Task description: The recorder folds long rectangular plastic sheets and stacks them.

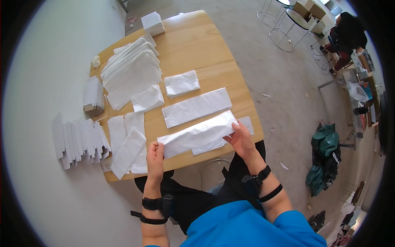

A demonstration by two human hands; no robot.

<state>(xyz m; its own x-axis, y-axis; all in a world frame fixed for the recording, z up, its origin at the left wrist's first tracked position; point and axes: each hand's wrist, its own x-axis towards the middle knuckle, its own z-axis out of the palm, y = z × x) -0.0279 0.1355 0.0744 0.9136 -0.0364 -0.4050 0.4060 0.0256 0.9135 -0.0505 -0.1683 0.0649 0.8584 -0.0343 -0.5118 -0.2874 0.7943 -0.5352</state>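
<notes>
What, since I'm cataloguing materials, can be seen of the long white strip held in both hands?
The long white strip is thin, roughly rectangular and slightly shiny, with soft creases; paper or plastic, I cannot tell. It spans at a slant, its right end farther from the person, over the near part of the wooden table. The left hand grips its left end and the right hand its right end. Contact with the white piece beneath is unclear.

I wear a bright blue shirt (247,224) with a short, plain sleeve (293,222), and black trousers (203,202). My left hand (154,159) and right hand (242,140) are bare. Each forearm carries two black straps (151,203) and a dark, boxy unit (167,206); one left strap has a loose tail (135,214).
</notes>
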